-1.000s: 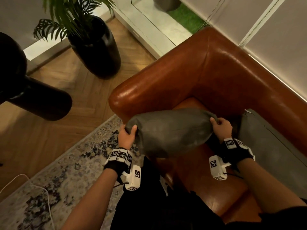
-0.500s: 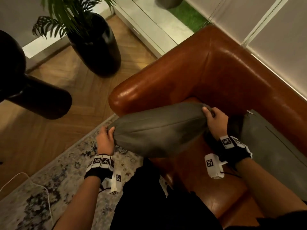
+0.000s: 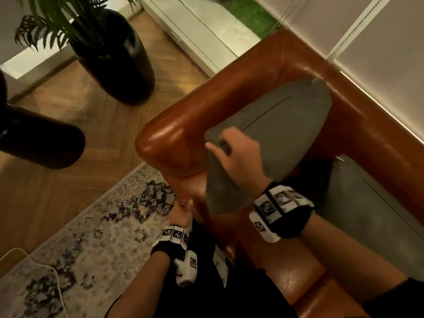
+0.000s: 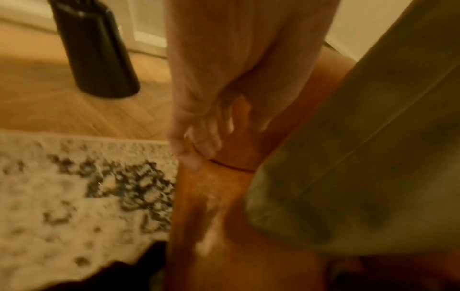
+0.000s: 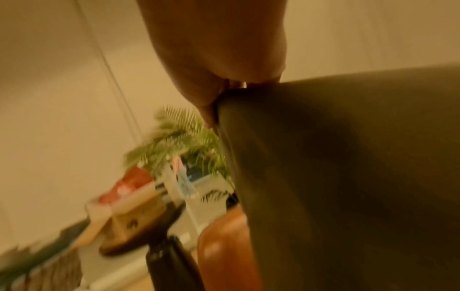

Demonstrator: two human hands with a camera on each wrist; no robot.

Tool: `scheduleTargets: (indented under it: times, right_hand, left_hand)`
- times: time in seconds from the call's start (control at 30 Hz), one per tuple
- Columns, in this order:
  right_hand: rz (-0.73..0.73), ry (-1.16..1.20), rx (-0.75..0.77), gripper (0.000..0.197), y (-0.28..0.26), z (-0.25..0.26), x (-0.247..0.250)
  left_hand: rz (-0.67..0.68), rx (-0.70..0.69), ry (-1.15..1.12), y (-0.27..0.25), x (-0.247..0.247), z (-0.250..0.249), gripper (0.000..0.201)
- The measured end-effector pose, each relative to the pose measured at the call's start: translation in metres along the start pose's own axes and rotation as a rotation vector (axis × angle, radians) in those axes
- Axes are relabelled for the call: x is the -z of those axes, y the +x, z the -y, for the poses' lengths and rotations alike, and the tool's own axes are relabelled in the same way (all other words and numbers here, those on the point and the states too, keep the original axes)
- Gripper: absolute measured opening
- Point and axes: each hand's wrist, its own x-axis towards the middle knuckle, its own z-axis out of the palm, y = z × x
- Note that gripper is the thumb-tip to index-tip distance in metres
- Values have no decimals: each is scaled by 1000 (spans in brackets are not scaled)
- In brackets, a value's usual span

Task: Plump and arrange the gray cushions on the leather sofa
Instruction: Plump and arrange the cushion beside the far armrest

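- Right hand grips the near upper corner of the gray cushion, fingers curled over the edge; the cushion stands tilted in the far-left corner of the sofa, leaning toward armrest and backrest
- Left hand hangs low at the sofa's front edge, beside the rug; fingers loosely bent, holding nothing, tips near or touching the leather (blur, cannot tell which)
- Second cushion lies flat against the backrest, to the right, just beside the first
- Risk, my judgement: held by one corner only, the cushion could flop forward onto the seat on release; slick leather offers little grip at its base
- Risk: a one-handed set may leave the filling slumped low, so it looks unplumped
- Head view alone shows both cushions and the corner position
- Left wrist view shows the cushion's lower corner hanging clear of the front edge, hidden from the head view
- Right wrist view shows fingertips pinching the cushion's edge, and the plant behind; strongly blurred
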Motion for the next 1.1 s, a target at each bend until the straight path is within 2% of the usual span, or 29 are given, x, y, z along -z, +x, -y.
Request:
scheduleTargets:
  times: [0.07, 0.1, 0.17, 0.2, 0.23, 0.27, 0.3, 0.37, 0.43, 0.5, 0.53, 0.57, 0.63, 0.67, 0.73, 0.8, 0.83, 0.9, 0.97, 1.03, 1.07, 1.1]
  right_hand:
    - [121, -65, -73, 26, -13, -18, -46]
    - [215, -94, -136, 24, -20, -28, -66]
    - [496, -121, -268, 21, -37, -43, -94]
    - [601, -111, -286, 23, -46, -50, -102]
    - [666, -71, -281, 29, -56, -58, -105]
    - [699, -2, -263, 36, -63, -65, -104]
    - [715, 92, -245, 41, -68, -72, -98]
    - [685, 218, -139, 41, -82, -91, -83]
    - [576, 116, -35, 41, -101, -116, -60]
    - [404, -81, -33, 42, -119, -145, -33]
    - [375, -158, -101, 46, -126, -160, -21]
    - [416, -221, -193, 54, -130, -176, -12]
    - [623, -322, -321, 78, -127, -202, -8]
    - [689, -363, -325, 88, -122, -211, -12]
    - [714, -375, -318, 99, -103, -218, -30]
    - [670, -362, -339, 100, -73, -223, -52]
    - [654, -370, -346, 101, -58, -225, -61]
    - [656, -404, -354, 104, -38, -232, -69]
    - [677, -404, -343, 105, -35, -234, -66]
    - [659, -405, -326, 104, -43, -230, -56]
    - [613, -433, -284, 104, -51, -227, -51]
    - [569, -465, -179, 104, -61, -224, -46]
  left_hand:
    - [71, -33, -405, -14, -10, -20, 46]
    - [150, -46, -556, -18, -15, -32, 39]
    - [281, -69, -721, -19, -23, -55, 50]
    - [286, -59, -749, -13, -27, -64, 58]
    - [223, -15, -710, -5, -29, -71, 59]
    - [120, 23, -662, 4, -30, -79, 51]
    - [15, 46, -614, 16, -30, -82, 41]
    - [-109, 61, -660, 35, -30, -86, 31]
    - [-194, 85, -702, 53, -23, -86, 31]
    - [-274, 77, -673, 71, -10, -79, 31]
    - [-299, 56, -621, 84, -4, -71, 33]
    - [-308, 42, -560, 91, 1, -66, 37]
    - [-317, 27, -450, 90, 7, -64, 43]
    - [-341, -15, -380, 79, 8, -69, 45]
    - [-503, -214, -122, 57, 4, -77, 56]
    - [-672, -476, 301, 31, -4, -88, 68]
    - [-664, -599, 538, 26, -9, -93, 71]
    - [-531, -770, 898, 33, -21, -110, 76]
    - [-449, -742, 1023, 50, -32, -133, 84]
    - [-383, -586, 977, 69, -36, -156, 99]
    - [-343, -518, 940, 77, -35, -165, 105]
    - [-310, -475, 906, 81, -34, -169, 108]
